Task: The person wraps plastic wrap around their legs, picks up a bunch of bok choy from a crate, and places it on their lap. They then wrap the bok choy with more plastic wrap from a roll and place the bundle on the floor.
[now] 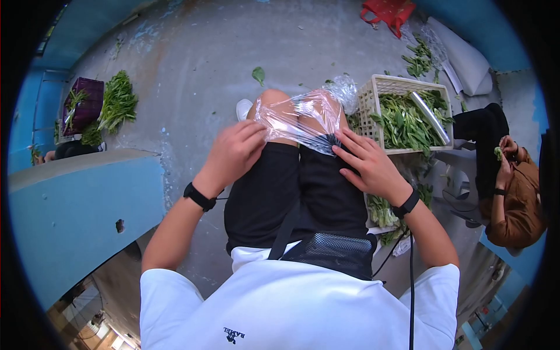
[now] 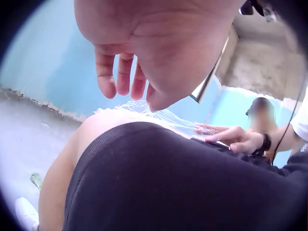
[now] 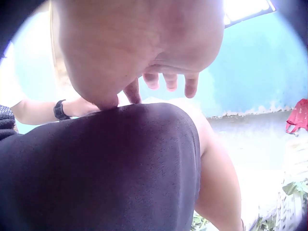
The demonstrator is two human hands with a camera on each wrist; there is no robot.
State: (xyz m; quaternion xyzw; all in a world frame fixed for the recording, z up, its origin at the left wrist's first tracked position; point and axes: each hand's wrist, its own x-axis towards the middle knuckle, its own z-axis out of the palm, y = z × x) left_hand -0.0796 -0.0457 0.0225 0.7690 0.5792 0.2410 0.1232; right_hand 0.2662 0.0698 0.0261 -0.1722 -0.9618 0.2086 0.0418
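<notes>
A sheet of clear plastic film (image 1: 297, 116) lies stretched across both knees in the head view. At its left edge the left hand (image 1: 238, 149) pinches the film between thumb and fingers; the left wrist view shows this hand (image 2: 154, 48) above the knee, fingers pointing down near the film (image 2: 139, 108). The right hand (image 1: 373, 163) rests at the film's right end, fingers spread and fairly straight, the film gathered near its fingertips. In the right wrist view the right hand (image 3: 144, 53) has its thumb down on the dark shorts (image 3: 106, 168).
A white crate (image 1: 379, 143) of leafy greens, with a film roll (image 1: 430, 118) on top, stands right of the knees. More greens (image 1: 118, 102) and a purple crate (image 1: 87, 105) are at left. Another person (image 1: 516, 198) sits at right. A red bag (image 1: 388, 13) lies beyond.
</notes>
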